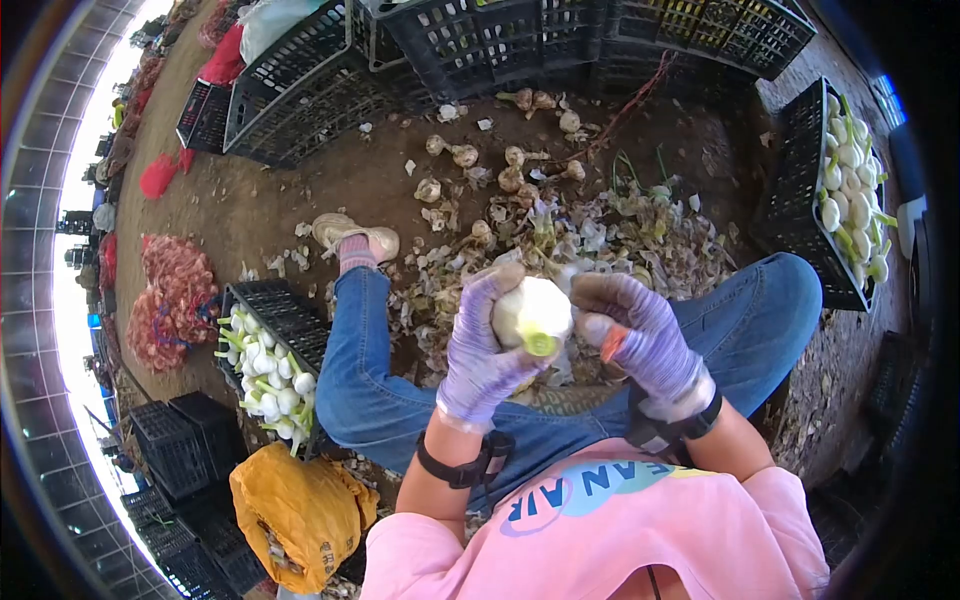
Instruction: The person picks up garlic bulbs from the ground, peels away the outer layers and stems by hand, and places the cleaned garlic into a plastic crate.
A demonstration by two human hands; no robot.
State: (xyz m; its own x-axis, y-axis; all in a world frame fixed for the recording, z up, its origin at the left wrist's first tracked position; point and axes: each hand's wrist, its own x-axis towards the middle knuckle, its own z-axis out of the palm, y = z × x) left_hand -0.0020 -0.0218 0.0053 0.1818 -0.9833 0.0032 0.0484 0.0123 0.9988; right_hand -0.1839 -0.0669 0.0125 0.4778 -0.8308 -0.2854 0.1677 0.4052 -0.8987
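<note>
A large white garlic bulb [532, 312] with a pale green cut stem sits in my left hand [478, 345], whose gloved fingers wrap around its left side. The stem end points down toward my lap. My right hand [645, 335], in a matching purple and white glove, is curled close beside the bulb's right side. Something small and orange [614, 343] shows at its thumb and fingers; I cannot tell what it is. Below the hands, a heap of peeled garlic skins [600, 245] covers the ground between my legs.
Loose unpeeled garlic bulbs [511, 179] lie on the dirt ahead. Black crates of white garlic stand at left [290, 312] and right [798, 180]; more black crates [490, 50] line the front. A yellow sack [300, 500] and red net bags [170, 300] are at left.
</note>
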